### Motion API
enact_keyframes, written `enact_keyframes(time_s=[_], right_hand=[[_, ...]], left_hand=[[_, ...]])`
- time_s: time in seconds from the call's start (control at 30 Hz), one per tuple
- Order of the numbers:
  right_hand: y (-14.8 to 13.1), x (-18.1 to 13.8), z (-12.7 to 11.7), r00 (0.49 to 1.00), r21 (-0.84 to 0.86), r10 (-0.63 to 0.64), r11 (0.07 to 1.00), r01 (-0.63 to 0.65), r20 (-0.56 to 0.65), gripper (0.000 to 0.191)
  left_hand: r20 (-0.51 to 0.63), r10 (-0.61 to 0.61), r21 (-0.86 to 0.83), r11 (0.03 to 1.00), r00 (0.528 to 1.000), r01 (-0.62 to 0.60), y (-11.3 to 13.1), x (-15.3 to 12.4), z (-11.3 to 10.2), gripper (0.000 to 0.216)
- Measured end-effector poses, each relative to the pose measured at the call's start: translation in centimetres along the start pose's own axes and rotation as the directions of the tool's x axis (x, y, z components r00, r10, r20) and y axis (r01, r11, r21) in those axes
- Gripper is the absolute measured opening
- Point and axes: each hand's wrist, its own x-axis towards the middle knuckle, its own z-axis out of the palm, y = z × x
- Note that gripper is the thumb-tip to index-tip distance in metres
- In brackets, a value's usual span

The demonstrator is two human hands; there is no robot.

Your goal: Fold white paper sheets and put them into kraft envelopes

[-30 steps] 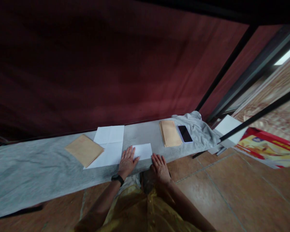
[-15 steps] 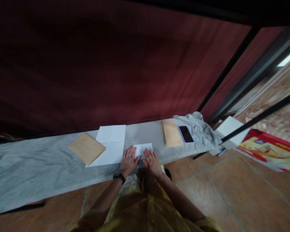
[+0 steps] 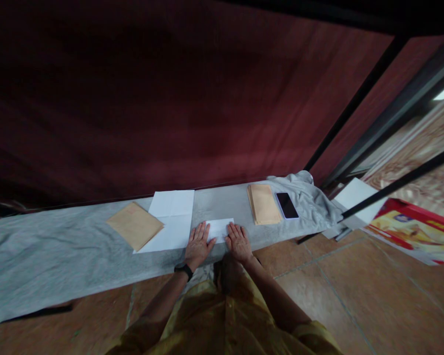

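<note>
A small folded white paper (image 3: 219,227) lies on the grey cloth-covered surface (image 3: 59,256) in front of me. My left hand (image 3: 198,244) lies flat with spread fingers on the paper's left end; a black band is on that wrist. My right hand (image 3: 239,242) rests flat on the paper's right end, fingers stretched out. Left of my hands lies a larger creased white sheet (image 3: 170,219), and beside it a brown envelope (image 3: 135,225).
A stack of brown envelopes (image 3: 263,203) and a dark phone (image 3: 287,204) lie to the right, by bunched grey cloth (image 3: 311,199). A white sheet (image 3: 357,195) and a red and yellow printed board (image 3: 414,229) sit further right. Dark red curtain behind, tiled floor below.
My right hand has moved from the surface's near edge onto the right end of the folded paper. The left hand stays pressed on its left end.
</note>
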Motion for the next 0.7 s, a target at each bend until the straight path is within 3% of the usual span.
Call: enact_keyframes(time_s=[0.23,0.37,0.57,0.7], right_hand=[[0.4,-0.1,-0.2,1.000,-0.006,0.010,1.000,-0.010,-0.020,0.052],[0.4,-0.2,0.0,0.999,0.003,0.010,1.000,-0.010,-0.040,0.053],[0.2,0.1,-0.3,0.999,-0.005,0.051,0.999,-0.051,0.007,0.050],[-0.4,1.2,-0.9,0.997,0.030,0.073,0.997,-0.074,0.035,0.050]], left_hand=[[-0.002,-0.005,-0.010,1.000,1.000,0.005,0.0,0.1,0.0,0.062],[-0.023,-0.043,-0.005,0.999,0.999,0.043,1.3,0.7,0.1,0.061],[0.019,0.047,-0.042,0.998,0.999,-0.046,4.3,2.2,0.2,0.057],[0.062,0.090,-0.071,0.994,0.994,-0.086,4.9,2.7,0.5,0.055]])
